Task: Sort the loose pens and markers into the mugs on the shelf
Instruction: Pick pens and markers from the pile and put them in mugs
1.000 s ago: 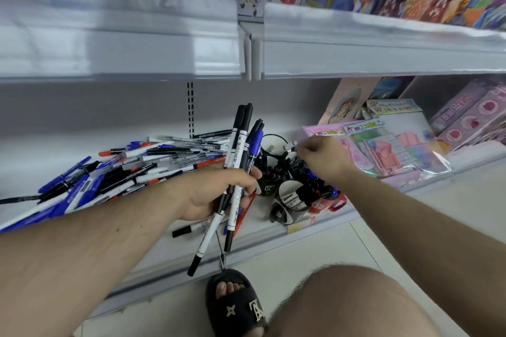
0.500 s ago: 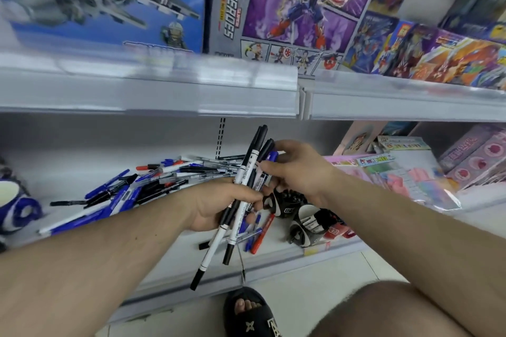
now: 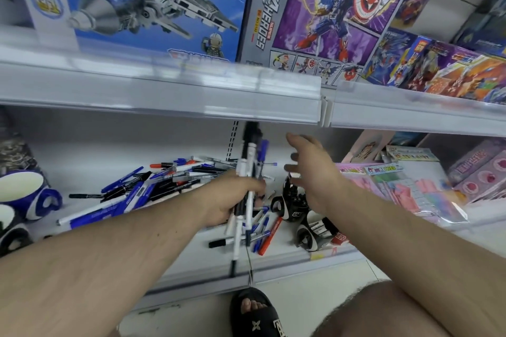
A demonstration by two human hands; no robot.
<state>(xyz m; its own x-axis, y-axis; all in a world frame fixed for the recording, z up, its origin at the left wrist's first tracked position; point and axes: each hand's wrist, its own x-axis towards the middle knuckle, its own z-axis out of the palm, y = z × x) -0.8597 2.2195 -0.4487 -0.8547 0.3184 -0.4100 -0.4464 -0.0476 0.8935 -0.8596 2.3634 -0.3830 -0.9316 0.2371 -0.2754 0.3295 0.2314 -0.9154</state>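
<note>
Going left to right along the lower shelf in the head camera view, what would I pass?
Blue-and-white mugs → pile of loose pens → left hand gripping a bundle of markers → open right hand → black-and-white mugs → pink stationery packs.

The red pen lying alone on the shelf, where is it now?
In the head view, the red pen lies near the shelf's front edge, below the left hand, just left of the black-and-white mugs.
</note>
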